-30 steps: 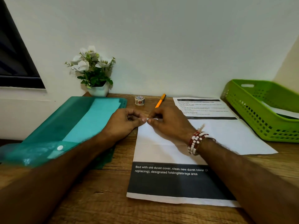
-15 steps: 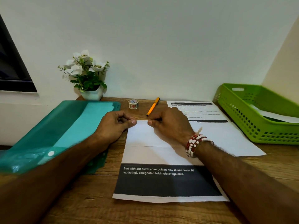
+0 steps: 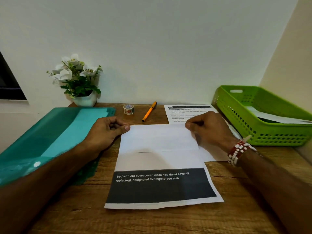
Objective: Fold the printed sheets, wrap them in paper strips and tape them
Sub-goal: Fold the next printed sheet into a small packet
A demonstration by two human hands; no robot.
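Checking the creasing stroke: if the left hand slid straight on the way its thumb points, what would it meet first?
From the left hand, most likely the right hand, which pinches the folded sheet's opposite far corner.

Soft, even light; the wall point(image 3: 152, 48) glows pale, dimmer at the corners; the right hand point(image 3: 209, 130) throws a faint shadow onto the printed sheet point(image 3: 158, 159); the green basket point(image 3: 270, 132) and teal folder point(image 3: 42, 141) look smeared and bowed near the edges; the forearms point(image 3: 33, 191) sit dark.
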